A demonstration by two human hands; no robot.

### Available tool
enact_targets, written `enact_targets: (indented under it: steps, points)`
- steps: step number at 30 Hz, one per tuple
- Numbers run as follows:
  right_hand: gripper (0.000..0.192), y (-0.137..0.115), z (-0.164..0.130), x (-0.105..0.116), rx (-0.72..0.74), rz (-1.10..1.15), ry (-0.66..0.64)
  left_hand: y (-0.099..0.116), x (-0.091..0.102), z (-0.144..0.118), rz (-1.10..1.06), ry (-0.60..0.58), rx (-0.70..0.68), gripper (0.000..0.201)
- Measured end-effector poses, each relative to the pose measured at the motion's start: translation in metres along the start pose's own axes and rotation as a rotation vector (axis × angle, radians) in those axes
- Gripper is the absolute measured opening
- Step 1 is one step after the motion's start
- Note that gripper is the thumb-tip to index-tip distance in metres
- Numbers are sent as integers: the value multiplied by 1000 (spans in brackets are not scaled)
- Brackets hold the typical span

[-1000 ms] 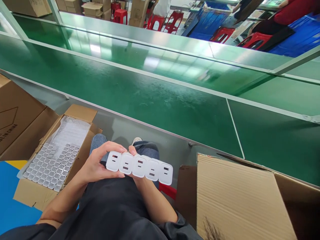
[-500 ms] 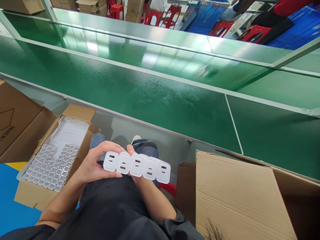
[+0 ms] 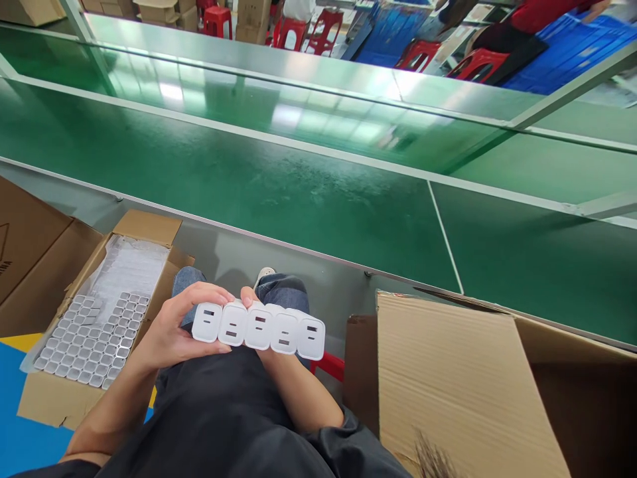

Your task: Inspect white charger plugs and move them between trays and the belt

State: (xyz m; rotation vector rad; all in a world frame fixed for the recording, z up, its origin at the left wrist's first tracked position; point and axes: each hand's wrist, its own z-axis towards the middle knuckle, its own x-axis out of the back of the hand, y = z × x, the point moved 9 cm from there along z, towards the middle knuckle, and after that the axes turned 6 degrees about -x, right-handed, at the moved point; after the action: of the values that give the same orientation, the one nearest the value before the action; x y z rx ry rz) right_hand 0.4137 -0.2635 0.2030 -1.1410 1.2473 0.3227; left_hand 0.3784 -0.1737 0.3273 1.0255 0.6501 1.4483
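A workshop, seen from a seated person's own viewpoint: a long, glossy green table point(image 3: 298, 199) runs across the view, with light reflected on its surface. Beyond it are red stools point(image 3: 217, 22), blue containers point(image 3: 393, 33) and a person in red point(image 3: 535, 16), partly cut off.

Over the wearer's lap, in front of a black garment point(image 3: 223, 411), is a row of five white casings point(image 3: 257, 336), side by side and touching. Each front has one wider and one narrower slot; the wider slot is alternately high and low along the row. All five are lined up, slots facing up at the viewer, so this handful looks fully gathered.

At left, an open carton point(image 3: 60, 398) holds many small rounded pieces point(image 3: 84, 345), similar in outline, packed in rows with a gap at the far side near a clear plastic sheet point(image 3: 137, 262). Far more lie there than in the hands, so most seem yet to be handled. At right stands another open carton, its flap point(image 3: 448, 372) raised; its inside is too dark to read.

The left hand point(image 3: 174, 332) is clamped on the row's left end, fingers above, thumb below. The right hand point(image 3: 271, 358) holds the row's middle from behind and underneath, thumb over the far edge; its other fingers are hidden.
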Motion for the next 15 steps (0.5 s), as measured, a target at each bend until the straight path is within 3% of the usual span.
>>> enact_targets:
  steps: [5,11,15]
  points:
    - [54,-2,3,-6,7,-22,-39,3,1,2,12,-1,-5,54]
    - [44,5,8,5,-69,-46,-60,2,2,2,16,4,6,54]
    - [54,12,10,9,-95,-2,-105,3,2,4,26,1,2,54]
